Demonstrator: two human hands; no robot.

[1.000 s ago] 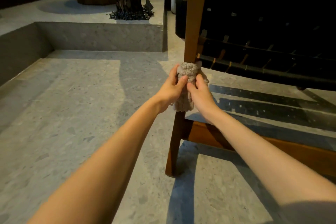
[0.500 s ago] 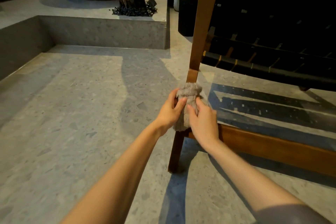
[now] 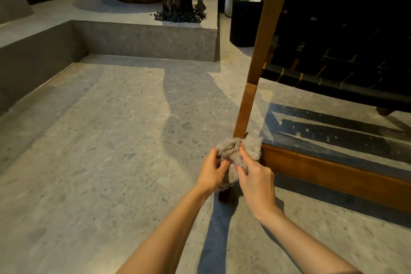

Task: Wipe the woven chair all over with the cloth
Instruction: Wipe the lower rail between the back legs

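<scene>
We have one woven chair [image 3: 333,55] before us and one grey cloth [image 3: 231,151], wrapped round its wooden leg [image 3: 246,104] low down. Both hands, left hand [image 3: 211,170] and right hand [image 3: 255,179], grip that cloth.

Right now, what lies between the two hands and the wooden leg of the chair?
The grey cloth, bunched around the leg beside the lower rail; the left hand and right hand both grip it. The head view shows this.

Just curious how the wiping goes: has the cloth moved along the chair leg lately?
Yes. The cloth has slid down the wooden leg, now reaching the low side rail.
</scene>
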